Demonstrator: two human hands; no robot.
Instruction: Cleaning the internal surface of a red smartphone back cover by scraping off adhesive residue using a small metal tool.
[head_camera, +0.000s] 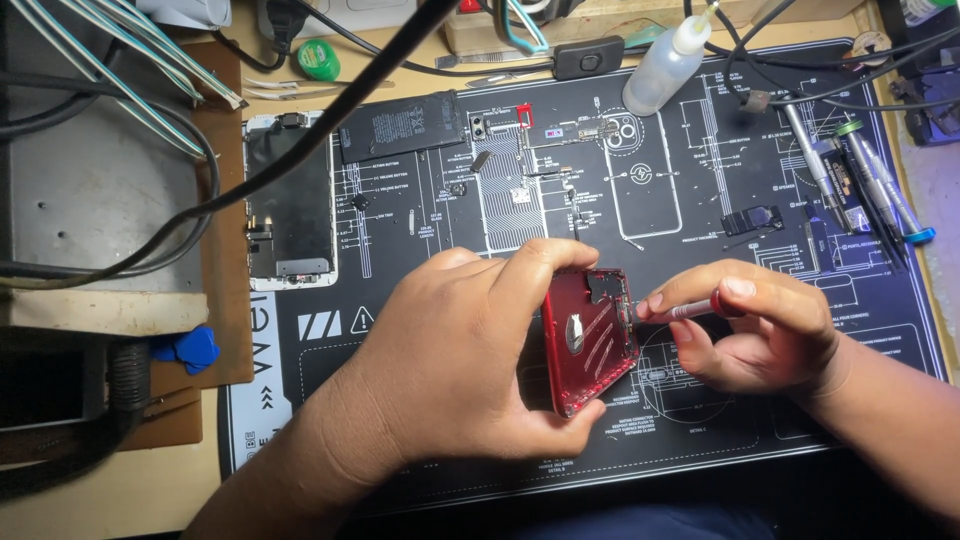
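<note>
In the head view, a red phone shell (590, 340) is held up on its edge by the left hand (470, 360), just above the black work mat (420, 200). The fingers are closed around its top and bottom ends. Its long side runs from far to near. A small red tool (695, 308) is pinched in the closed fingers of the right hand (770, 330). The tool's tip is pointed left and touches the shell's right edge.

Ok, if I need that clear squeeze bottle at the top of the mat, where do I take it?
Grip the squeeze bottle round its wide lower body, coming from the right. It lies tilted, thin nozzle pointing up-right among cables, so the nozzle gives poor purchase.
</note>
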